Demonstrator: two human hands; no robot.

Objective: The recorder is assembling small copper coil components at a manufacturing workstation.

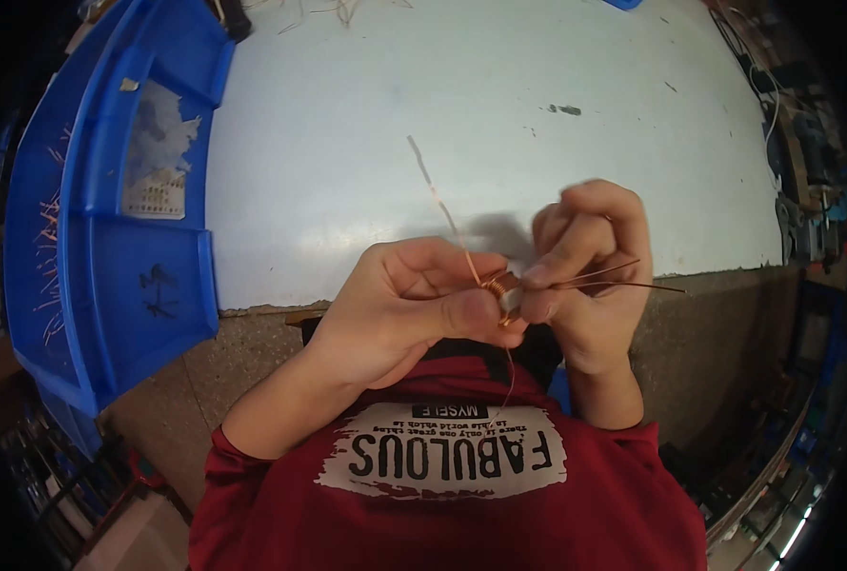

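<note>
A small copper-wound coil [505,291] is held in front of my red top, at the near edge of the white table. My left hand [385,309] grips it between thumb and fingers. From the coil a long copper wire [442,205] sticks up and away to the far left, its outer end greyish. Closed in a pinch at the coil's right side is my right hand [599,271]; two copper wire ends [623,284] pass through its fingers and point right. A thin wire [512,376] hangs below the coil. The fingers partly hide the coil's shape.
At the left stands a blue plastic bin [88,228], with copper wire scraps [50,238] on its far-left side. Across the white tabletop [328,124], loose wires lie at the far edge. Cables and tools [809,152] line the right side.
</note>
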